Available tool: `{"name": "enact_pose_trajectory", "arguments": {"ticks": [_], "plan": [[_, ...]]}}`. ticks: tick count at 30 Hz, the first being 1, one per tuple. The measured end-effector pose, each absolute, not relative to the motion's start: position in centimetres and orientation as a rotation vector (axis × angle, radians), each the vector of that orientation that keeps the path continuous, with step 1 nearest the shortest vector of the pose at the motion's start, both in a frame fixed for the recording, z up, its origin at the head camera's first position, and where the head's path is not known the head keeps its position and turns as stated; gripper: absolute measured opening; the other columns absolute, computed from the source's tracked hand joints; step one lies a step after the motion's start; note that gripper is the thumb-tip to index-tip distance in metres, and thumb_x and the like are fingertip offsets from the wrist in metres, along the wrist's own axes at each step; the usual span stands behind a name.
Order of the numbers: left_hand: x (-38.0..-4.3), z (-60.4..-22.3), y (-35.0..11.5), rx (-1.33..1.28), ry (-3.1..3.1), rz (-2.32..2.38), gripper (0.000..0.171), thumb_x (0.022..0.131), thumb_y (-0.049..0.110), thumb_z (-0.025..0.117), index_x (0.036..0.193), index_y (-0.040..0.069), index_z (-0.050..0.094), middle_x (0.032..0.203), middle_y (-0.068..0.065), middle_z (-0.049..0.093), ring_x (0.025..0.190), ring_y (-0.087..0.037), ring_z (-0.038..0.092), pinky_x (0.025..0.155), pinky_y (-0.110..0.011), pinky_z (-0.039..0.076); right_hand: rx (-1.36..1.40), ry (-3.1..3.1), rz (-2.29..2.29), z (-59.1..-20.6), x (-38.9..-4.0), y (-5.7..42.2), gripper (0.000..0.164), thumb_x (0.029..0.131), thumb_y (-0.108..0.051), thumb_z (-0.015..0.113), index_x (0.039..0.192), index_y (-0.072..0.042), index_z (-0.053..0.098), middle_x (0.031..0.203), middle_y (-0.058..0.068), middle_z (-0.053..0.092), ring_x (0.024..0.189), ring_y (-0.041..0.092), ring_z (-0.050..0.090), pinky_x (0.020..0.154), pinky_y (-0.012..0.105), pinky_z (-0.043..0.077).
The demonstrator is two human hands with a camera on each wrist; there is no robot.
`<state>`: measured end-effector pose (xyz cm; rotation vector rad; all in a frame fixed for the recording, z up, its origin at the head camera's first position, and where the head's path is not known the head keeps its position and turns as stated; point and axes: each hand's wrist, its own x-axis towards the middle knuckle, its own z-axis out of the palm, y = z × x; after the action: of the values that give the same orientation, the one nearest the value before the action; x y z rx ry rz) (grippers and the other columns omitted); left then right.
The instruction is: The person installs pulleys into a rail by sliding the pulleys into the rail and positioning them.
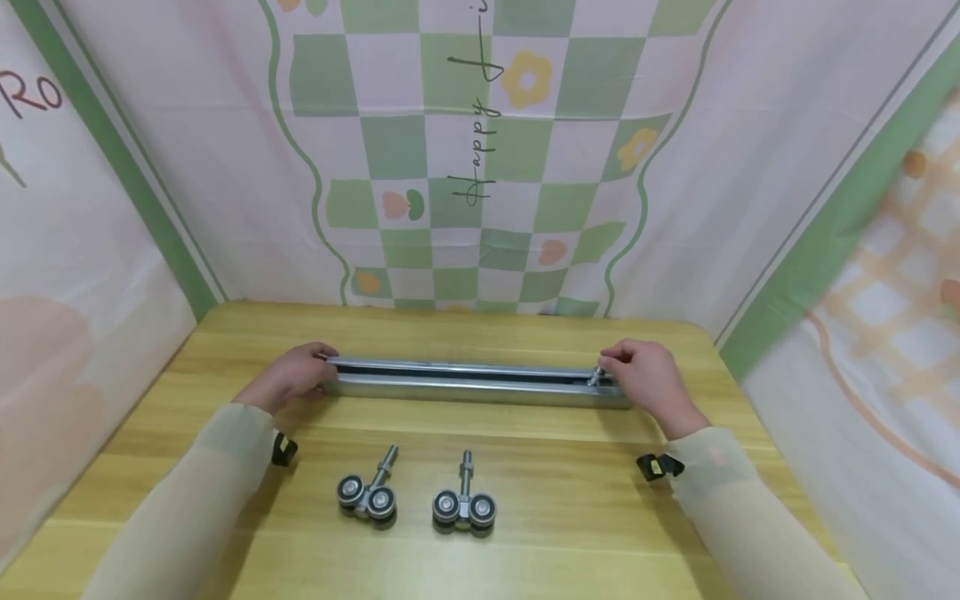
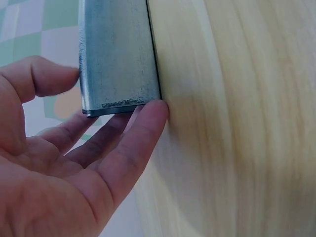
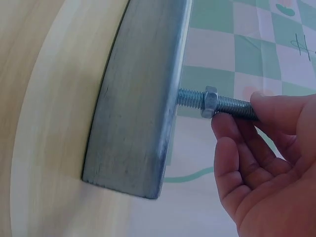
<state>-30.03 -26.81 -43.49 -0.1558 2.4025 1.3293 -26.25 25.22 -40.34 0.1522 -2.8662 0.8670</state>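
A galvanized steel track [image 1: 465, 390] lies across the wooden table, slot facing up. At its left end my left hand [image 1: 292, 375] holds the rail; in the left wrist view the thumb touches the slotted edge and the fingers [image 2: 131, 153] lie against the end. Near the right end my right hand [image 1: 647, 379] pinches a threaded bolt with a hex nut [image 3: 211, 101] that stands out of the slot. Whatever the bolt joins inside the track is hidden. Two roller trolleys, a left one [image 1: 367, 498] and a right one [image 1: 464, 508], lie in front of the track.
The wooden table [image 1: 555, 533] is backed by a hanging cloth [image 1: 450, 150] with green and white checks. More cloth hangs at the left [image 1: 67, 358] and right [image 1: 862, 333] sides. A dark wrist camera sits at each sleeve cuff.
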Motion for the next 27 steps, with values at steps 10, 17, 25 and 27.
{"name": "enact_pose_trajectory", "arguments": {"ticks": [10, 17, 25, 27], "plan": [[-29.6, -43.3, -26.4, -0.135, 2.452, 1.301, 0.050, 0.092, 0.009, 0.059, 0.139, -0.003, 0.045, 0.127, -0.024, 0.051, 0.106, -0.033, 0.054, 0.079, -0.038, 0.054, 0.209, -2.883, 0.843, -40.2, -26.5, 23.3, 0.022, 0.098, -0.019, 0.064, 0.108, -0.002, 0.074, 0.103, 0.014, 0.072, 0.096, 0.033, 0.065, 0.083, 0.051, 0.051], [-29.6, -43.4, -26.5, -0.147, 2.448, 1.304, 0.049, 0.094, 0.009, 0.057, 0.140, -0.002, 0.045, 0.129, -0.023, 0.050, 0.107, -0.033, 0.053, 0.079, -0.038, 0.054, 0.256, -2.901, 0.816, -40.2, -26.8, 22.0, 0.022, 0.097, -0.018, 0.064, 0.109, -0.001, 0.074, 0.105, 0.014, 0.072, 0.097, 0.033, 0.065, 0.083, 0.051, 0.052], [-29.6, -43.5, -26.5, -0.145, 2.456, 1.303, 0.048, 0.096, 0.010, 0.057, 0.140, -0.002, 0.045, 0.128, -0.023, 0.050, 0.105, -0.031, 0.053, 0.079, -0.037, 0.054, 0.388, -2.885, 0.712, -40.4, -27.0, 20.2, 0.021, 0.094, -0.011, 0.067, 0.108, 0.002, 0.074, 0.105, 0.016, 0.072, 0.099, 0.034, 0.066, 0.086, 0.050, 0.052], [-29.6, -43.6, -26.6, -0.143, 2.459, 1.306, 0.048, 0.096, 0.009, 0.057, 0.141, -0.002, 0.045, 0.128, -0.023, 0.050, 0.104, -0.031, 0.053, 0.078, -0.037, 0.054, 0.435, -2.882, 0.652, -40.4, -27.1, 19.6, 0.020, 0.093, -0.010, 0.067, 0.109, 0.002, 0.074, 0.105, 0.015, 0.072, 0.099, 0.034, 0.066, 0.085, 0.050, 0.053]]}}
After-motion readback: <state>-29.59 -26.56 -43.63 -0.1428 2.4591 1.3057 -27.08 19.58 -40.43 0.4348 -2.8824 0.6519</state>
